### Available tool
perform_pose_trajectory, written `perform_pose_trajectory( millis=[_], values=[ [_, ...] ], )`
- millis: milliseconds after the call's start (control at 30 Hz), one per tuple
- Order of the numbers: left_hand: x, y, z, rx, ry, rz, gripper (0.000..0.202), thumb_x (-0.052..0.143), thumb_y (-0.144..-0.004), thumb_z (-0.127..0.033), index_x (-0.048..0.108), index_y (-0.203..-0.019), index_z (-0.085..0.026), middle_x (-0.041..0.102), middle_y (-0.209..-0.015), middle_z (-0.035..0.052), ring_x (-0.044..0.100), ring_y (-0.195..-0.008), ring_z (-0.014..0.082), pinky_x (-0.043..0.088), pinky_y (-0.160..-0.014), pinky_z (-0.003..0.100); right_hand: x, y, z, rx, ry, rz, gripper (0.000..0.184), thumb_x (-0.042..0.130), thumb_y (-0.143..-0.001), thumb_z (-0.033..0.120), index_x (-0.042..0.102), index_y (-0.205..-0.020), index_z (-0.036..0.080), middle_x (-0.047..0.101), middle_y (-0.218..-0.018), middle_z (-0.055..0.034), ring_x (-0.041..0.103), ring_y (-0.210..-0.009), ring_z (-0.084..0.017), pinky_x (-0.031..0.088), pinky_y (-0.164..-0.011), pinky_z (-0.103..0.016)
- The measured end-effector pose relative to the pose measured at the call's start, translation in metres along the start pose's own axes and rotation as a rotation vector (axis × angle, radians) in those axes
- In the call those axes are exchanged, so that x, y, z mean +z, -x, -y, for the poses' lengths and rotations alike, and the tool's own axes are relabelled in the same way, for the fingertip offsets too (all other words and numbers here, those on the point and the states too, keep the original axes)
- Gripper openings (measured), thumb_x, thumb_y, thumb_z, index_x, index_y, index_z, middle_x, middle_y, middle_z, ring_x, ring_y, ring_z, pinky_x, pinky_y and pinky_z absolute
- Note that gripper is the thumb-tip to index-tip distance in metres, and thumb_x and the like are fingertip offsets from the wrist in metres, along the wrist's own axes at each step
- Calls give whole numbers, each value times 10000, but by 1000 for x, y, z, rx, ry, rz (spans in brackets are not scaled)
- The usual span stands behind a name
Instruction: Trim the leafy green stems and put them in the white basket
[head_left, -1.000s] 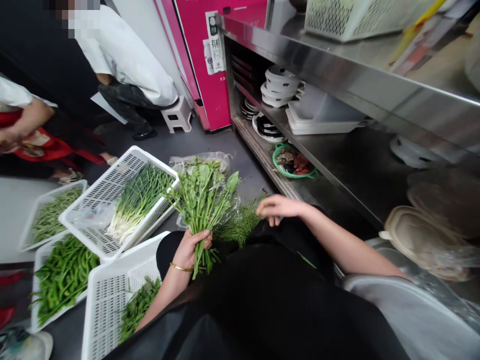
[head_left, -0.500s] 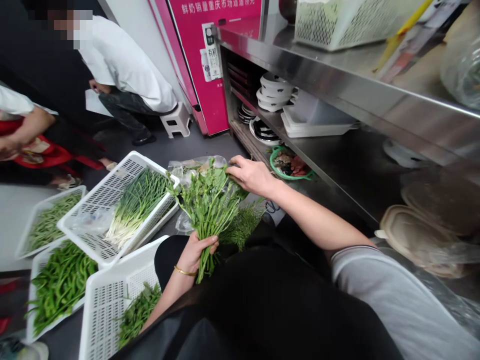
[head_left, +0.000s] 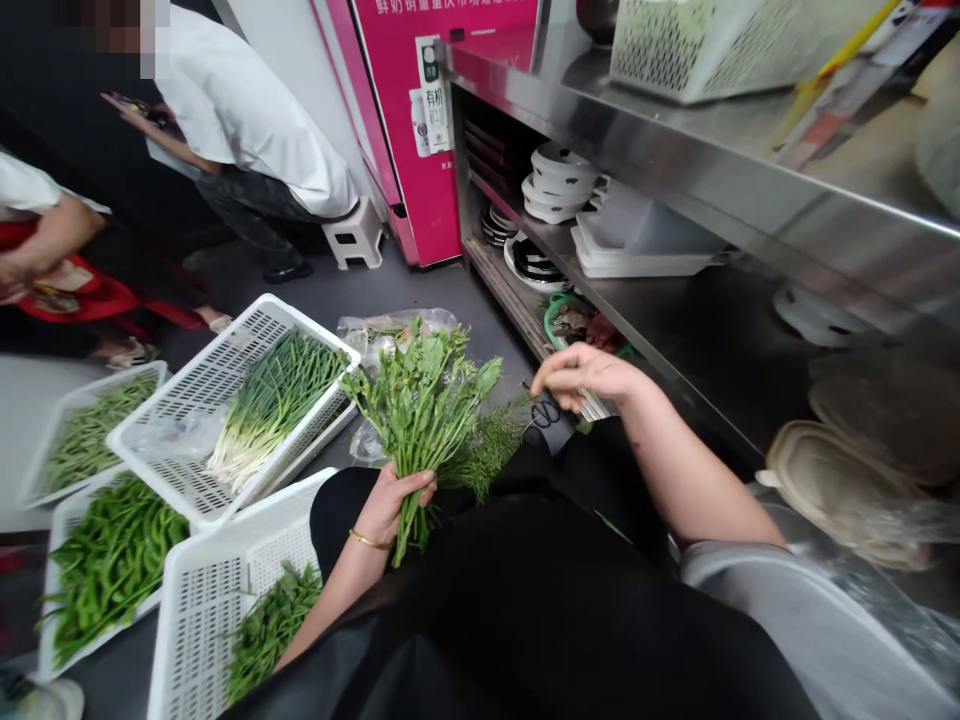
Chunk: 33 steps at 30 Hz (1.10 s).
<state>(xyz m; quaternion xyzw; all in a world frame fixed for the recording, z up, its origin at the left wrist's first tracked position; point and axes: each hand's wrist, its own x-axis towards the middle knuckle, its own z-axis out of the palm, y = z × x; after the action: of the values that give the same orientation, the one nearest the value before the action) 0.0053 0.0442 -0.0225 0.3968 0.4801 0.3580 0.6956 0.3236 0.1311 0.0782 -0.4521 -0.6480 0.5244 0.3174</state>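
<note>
My left hand (head_left: 394, 502), with a gold bangle on its wrist, is closed round the stems of a bunch of leafy greens (head_left: 424, 400) held upright above my black-clad lap. My right hand (head_left: 583, 375) hovers to the right of the leaves with its fingers curled together; I cannot make out anything in them. A pair of black scissors (head_left: 545, 411) lies on the floor just below that hand. Fine feathery greens (head_left: 484, 450) lie on the floor under the bunch.
White perforated baskets stand at my left: one with green onions (head_left: 270, 395), one with green peppers (head_left: 105, 565), one with leafy greens (head_left: 266, 625), one with green beans (head_left: 86, 430). A steel counter (head_left: 675, 150) with a lower shelf runs along the right. Two people crouch beyond, near a pink machine (head_left: 420, 120).
My right hand, which was on the top leaves of the bunch half a second ago, has drawn back to the right and down. The left hand still grips the stems.
</note>
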Motion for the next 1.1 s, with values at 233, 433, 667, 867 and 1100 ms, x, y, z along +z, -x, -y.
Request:
perform_pose_trajectory(
  millis=[233, 433, 667, 867, 1100],
  values=[
    [15, -1, -8, -9, 4, -8, 212, 694, -681, -268, 547, -587, -146, 500, -422, -20, 414, -363, 73, 293, -371, 198, 31, -43, 16, -113, 382, -271, 325, 623, -720, 427, 649, -844, 128, 624, -670, -5, 515, -518, -80, 386, -531, -212],
    [19, 1, -13, 36, -66, -121, 212, 723, -652, -260, 576, -572, -132, 544, -433, -7, 447, -377, 82, 322, -388, 203, 36, -48, 26, -290, 390, -578, 318, 475, -844, 423, 616, -789, 144, 608, -669, -11, 521, -588, -98, 396, -594, -223],
    [16, -2, -9, 52, -147, -95, 205, 708, -673, -263, 580, -579, -134, 563, -452, -7, 481, -405, 95, 368, -447, 221, 70, -65, 18, -221, 492, -186, 229, 565, -791, 344, 665, -772, 140, 648, -746, -50, 580, -664, -129, 430, -638, -257],
    [10, -4, -6, 29, -73, -109, 203, 711, -660, -257, 559, -596, -138, 573, -479, -12, 471, -394, 90, 353, -431, 221, 5, -41, 27, -254, -217, -378, 346, 516, -791, 497, 636, -784, 173, 556, -560, 20, 472, -441, -68, 373, -442, -202],
    [20, -11, -9, 46, -117, -165, 201, 716, -642, -235, 536, -606, -151, 558, -475, -30, 459, -381, 88, 341, -415, 219, 83, -18, 33, -337, 573, 72, 344, 589, -790, 440, 646, -994, 169, 660, -870, -61, 601, -739, -144, 455, -689, -266]
  ],
)
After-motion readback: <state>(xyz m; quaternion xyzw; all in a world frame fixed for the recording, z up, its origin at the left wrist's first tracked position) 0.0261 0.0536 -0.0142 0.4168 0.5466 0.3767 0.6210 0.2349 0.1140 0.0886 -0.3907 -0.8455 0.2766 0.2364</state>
